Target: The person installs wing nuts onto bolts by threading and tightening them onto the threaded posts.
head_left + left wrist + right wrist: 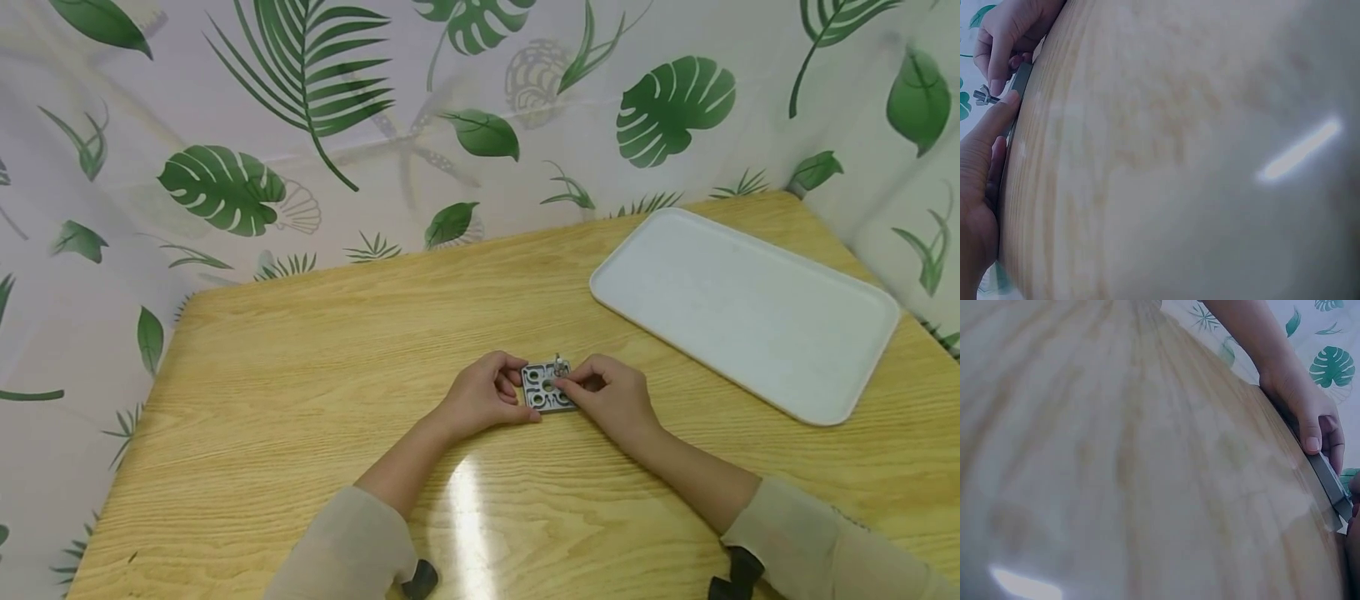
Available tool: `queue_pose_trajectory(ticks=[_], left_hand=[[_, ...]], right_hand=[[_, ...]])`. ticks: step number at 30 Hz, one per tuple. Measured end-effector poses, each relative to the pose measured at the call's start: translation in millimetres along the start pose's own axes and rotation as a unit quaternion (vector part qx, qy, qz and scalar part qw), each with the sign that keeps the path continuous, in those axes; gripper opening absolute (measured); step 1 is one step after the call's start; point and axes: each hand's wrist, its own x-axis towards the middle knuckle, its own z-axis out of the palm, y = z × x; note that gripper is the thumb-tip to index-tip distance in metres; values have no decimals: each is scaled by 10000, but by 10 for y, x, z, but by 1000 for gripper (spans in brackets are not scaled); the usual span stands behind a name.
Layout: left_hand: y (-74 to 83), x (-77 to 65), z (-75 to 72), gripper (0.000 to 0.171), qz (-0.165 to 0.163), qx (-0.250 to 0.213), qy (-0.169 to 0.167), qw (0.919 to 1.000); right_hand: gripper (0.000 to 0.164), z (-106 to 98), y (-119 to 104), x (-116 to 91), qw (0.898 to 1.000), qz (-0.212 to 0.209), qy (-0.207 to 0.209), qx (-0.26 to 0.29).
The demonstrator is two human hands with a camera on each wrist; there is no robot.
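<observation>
A small grey metal plate (537,402) with several round holes lies on the table. My left hand (483,396) grips its left side, the thumb along the near edge and the fingers at the far corner. A short silvery bolt with small wings (559,363) stands up from the plate's far right part. My right hand (613,404) reaches in from the right, thumb and forefinger pinching low on the bolt. Those fingertips hide its base. In the left wrist view, the winged bolt (984,96) sticks out just beside the fingertips of the right hand (1013,31).
A large white tray (742,312) lies at the back right of the wooden table (300,375). Behind the table hangs a leaf-patterned cloth (420,167). Bright glare shows on the table between the forearms.
</observation>
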Motion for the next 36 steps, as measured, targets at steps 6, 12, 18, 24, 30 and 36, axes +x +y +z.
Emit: queue_pose_trajectory(ticks=[6, 12, 18, 24, 30, 36], left_hand=[[-13, 4, 3, 65, -62, -50, 19, 10000], [-13, 9, 5, 65, -96, -125, -11, 9999], [-14, 12, 4, 65, -108, -106, -36, 9999], [2, 5, 0, 65, -108, -71, -41, 9999], [20, -3, -10, 65, -57, -33, -62, 10000], [23, -1, -18, 64, -47, -15, -53, 10000]], right_hand=[[7, -12, 7, 51, 9947, 923, 449, 61], [18, -63, 54, 251, 9773, 1896, 122, 941], [23, -182, 127, 503, 9671, 1868, -1363, 1055], [26, -343, 167, 816, 9193, 1009, -3791, 323], [39, -368, 164, 1034, 8677, 830, -4838, 783], [31, -289, 187, 1087, 8577, 919, -4960, 994]])
